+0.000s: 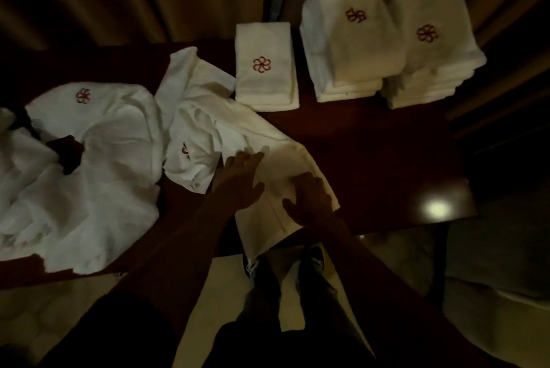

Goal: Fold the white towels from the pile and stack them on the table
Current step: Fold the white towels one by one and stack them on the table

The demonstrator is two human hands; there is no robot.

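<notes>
left hand (242, 177) and right hand (309, 198) lie flat, fingers spread, on one towel (282, 162) overhanging the table's (372, 153) near edge. three stacks (351, 40) upper right, pile (89, 144) left.

Both hands lie flat, fingers straight, on a partly folded white towel (287, 159) at the centre of the dark counter (372, 153). The left grip (242, 180) is toward 10 o'clock and the right grip (309, 199) just beside it toward 4 o'clock. The towel's near corner hangs over the counter edge at 6 o'clock. A rumpled pile of white towels (89, 165) spreads at 9 o'clock, touching it. At 12 o'clock sits a low stack of folded towels (265, 85) bearing a red emblem (262, 64). A tall stack (348, 49) stands at 1 o'clock, with a second tall stack (431, 64) just beside it.
</notes>
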